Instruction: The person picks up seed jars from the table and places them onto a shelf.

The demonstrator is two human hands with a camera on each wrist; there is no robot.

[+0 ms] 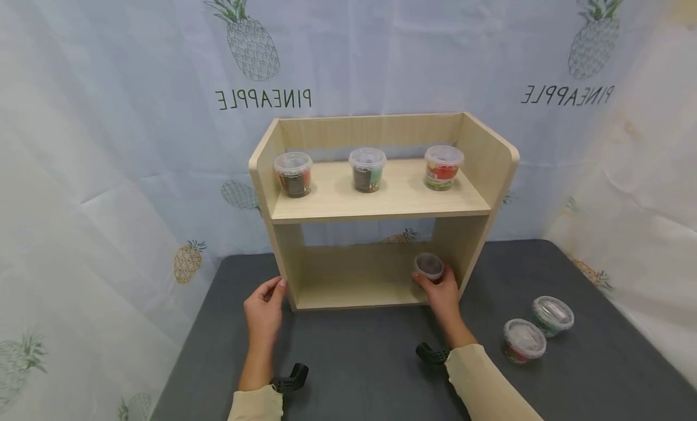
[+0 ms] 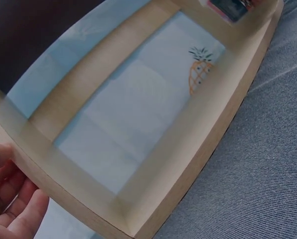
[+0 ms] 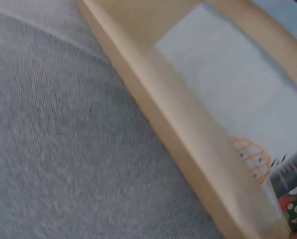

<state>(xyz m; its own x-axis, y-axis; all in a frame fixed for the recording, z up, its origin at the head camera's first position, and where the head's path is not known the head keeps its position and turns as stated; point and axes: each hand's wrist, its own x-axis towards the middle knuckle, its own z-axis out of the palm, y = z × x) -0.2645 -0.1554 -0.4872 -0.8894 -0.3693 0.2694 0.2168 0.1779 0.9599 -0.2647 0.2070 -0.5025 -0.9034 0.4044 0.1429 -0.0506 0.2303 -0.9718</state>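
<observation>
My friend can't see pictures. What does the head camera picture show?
A person's right hand holds a small lidded tub on the bottom level of a wooden shelf, while the left hand touches its left side. Three tubs stand on top.

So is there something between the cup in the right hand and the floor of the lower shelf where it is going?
Nothing visible is in the way. The right hand holds the small cup already inside the lower shelf, near its right wall, and the board around it is bare. The left hand touches the left side panel outside.
</observation>
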